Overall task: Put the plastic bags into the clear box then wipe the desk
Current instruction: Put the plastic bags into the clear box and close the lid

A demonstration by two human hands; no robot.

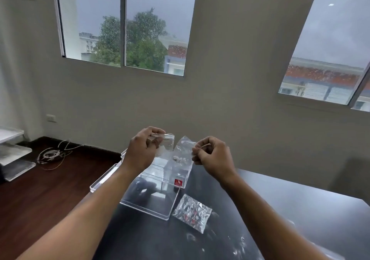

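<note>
Both hands hold one clear plastic bag (178, 151) up above the clear box (154, 195). My left hand (142, 149) pinches the bag's top left edge; my right hand (212, 155) pinches its right edge. A few small white bits lie inside the bag. The clear box stands open on the dark desk (280, 209), with a red sticker on its far wall. A second plastic bag (192, 211) with silvery, red-flecked contents lies flat on the desk right of the box.
The box's clear lid (104, 177) rests at the desk's left edge. White smears and crumbs (238, 245) mark the desk near me. On the wooden floor to the left lie coiled cables (52, 155) and white trays (14, 153).
</note>
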